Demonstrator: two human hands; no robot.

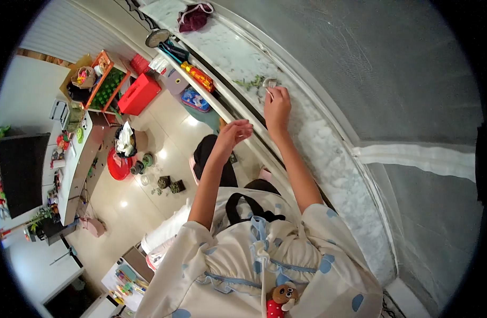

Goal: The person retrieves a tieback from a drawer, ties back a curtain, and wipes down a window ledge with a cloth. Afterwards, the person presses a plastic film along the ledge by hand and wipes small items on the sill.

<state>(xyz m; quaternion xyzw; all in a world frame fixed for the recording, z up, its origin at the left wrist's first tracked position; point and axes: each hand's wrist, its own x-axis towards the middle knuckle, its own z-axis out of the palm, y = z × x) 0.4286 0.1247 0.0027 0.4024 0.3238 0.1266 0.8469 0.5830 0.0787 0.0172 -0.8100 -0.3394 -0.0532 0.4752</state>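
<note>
My right hand reaches over the pale marbled sill, its fingers pinched together. At its fingertips is a small whitish round piece, too small to name; a thin pale strip shows by the thumb. Just left of it, a few green plant sprigs lie on the sill. My left hand hovers by the sill's near edge with loosely bent fingers and nothing visible in it.
A dark red cloth bag lies on the sill's far end. A yellow-orange tool rests along the ledge. On the tiled floor are a red box, a red basin and small dark pots. A grey mesh screen borders the right.
</note>
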